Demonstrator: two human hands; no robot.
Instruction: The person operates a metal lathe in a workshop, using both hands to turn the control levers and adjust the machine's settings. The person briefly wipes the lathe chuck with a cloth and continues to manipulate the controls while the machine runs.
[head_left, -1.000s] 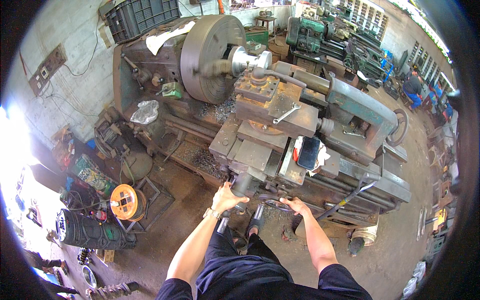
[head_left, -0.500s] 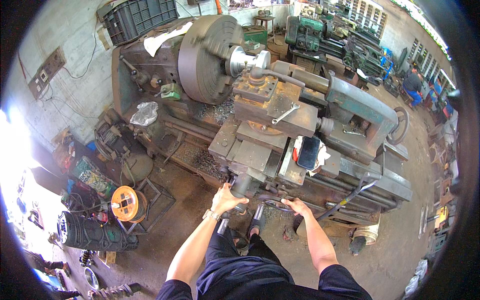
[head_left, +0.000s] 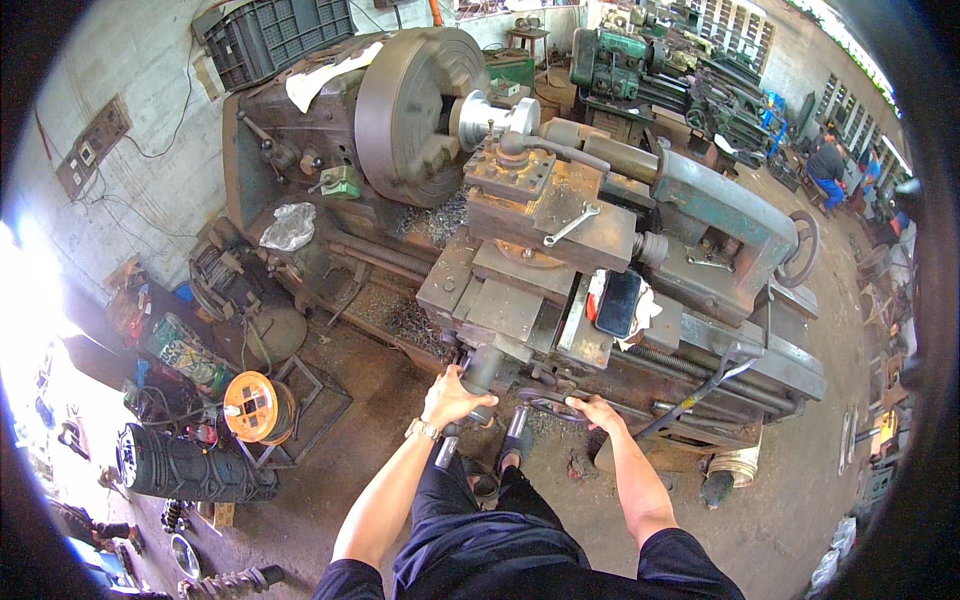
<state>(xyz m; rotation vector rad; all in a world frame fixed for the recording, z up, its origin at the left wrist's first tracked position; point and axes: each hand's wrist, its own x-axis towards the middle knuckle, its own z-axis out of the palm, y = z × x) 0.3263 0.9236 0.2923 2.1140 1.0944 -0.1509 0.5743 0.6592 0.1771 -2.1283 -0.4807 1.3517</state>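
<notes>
I stand at a large metal lathe. My left hand (head_left: 452, 402), with a watch on its wrist, is wrapped round a crank handle (head_left: 485, 370) on the front of the cross slide. Farther right, my right hand (head_left: 598, 411) grips the rim of a handwheel (head_left: 552, 404), fingers partly hidden. Ahead, the big round chuck (head_left: 405, 125) is blurred by rotation and carries a shiny flanged metal workpiece (head_left: 478, 118). Its right end meets the tailstock (head_left: 725, 205). The tool post (head_left: 510, 172) stands close in front of the workpiece.
An open-ended spanner (head_left: 572, 226) lies on the slide; a phone (head_left: 618, 304) rests on a rag right of it. Metal chips cover the bed. A long angled lever (head_left: 690, 400) projects at right. An orange cable reel (head_left: 256, 407) stands left on the floor. Other people (head_left: 828, 168) sit far right.
The chuck's jaws appear at another angle as it turns. Both my hands keep nearly the same places on the crank handle and handwheel.
</notes>
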